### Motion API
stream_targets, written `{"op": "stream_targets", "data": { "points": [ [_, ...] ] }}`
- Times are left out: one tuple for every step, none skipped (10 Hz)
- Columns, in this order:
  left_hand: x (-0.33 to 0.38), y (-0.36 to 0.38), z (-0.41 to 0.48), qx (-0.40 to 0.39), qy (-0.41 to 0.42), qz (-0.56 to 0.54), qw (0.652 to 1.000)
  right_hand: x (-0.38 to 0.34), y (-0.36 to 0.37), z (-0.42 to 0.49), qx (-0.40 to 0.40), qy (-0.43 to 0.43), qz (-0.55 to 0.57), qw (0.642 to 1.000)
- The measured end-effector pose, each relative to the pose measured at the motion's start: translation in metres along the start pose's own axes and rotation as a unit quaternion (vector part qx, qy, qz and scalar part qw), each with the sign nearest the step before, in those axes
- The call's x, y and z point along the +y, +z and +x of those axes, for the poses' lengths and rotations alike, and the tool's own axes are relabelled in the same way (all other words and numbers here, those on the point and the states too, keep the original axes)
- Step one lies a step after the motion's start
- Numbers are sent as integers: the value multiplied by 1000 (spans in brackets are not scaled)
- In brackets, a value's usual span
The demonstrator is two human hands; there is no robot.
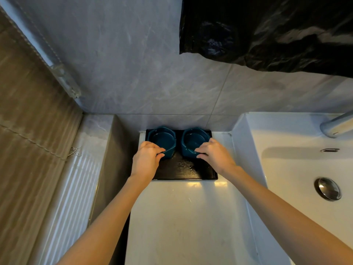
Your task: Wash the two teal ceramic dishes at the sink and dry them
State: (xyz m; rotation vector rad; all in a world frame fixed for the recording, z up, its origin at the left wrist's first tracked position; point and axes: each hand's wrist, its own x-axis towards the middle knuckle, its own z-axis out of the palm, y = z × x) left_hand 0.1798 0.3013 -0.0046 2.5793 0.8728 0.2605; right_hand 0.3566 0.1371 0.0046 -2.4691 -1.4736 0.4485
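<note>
1. Two bare forearms reach out over the white counter (181, 217), one hand going to each dish.
2. The left hand (146, 159) is over the tray's left edge, its thumb and fingers curled and pinching the near rim of the left teal dish (162, 138).
3. There are two teal dishes, both upright. They stand side by side along the far edge of the one black tray (183, 171), with a narrow gap between them. The left one sits in the tray's far left corner.
4. The tray lies at the counter's far edge against the tiled wall, and wet specks glint on its bare near part.
5. The right teal dish (193, 140) stands near the tray's far right corner. The right hand (214, 154) pinches its near rim with curled fingers.
6. The one white sink (286, 169) has one chrome faucet (338, 125), one overflow slot (329, 149) and one round drain stopper (327, 188).
7. One black plastic sheet (267, 31) hangs on the wall above.
</note>
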Motion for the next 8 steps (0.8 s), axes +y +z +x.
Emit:
{"op": "stream_targets", "data": {
  "points": [
    [0,0,-1,-1,-5,3,1000,0,2,1,-1,5,2,1000],
    [0,1,1,-2,-4,1,1000,-3,4,-1,1,10,1,1000],
    [-1,3,3,-7,1,-12,1000,-4,5,-2,6,2,2,1000],
    [-6,3,3,-9,9,-22,1000,-2,4,-3,2,2,-4,1000],
    [-10,1,5,-20,16,-18,1000,5,2,-3,4,3,-10,1000],
    [-10,-1,6,-39,14,-8,999,5,-1,-4,-4,15,-11,1000],
    [-7,-3,5,-42,6,-9,999,1,-1,-6,2,20,-23,1000],
    [0,-10,3,-48,26,15,998,-6,-6,-10,8,37,-38,999]
  ]
}}
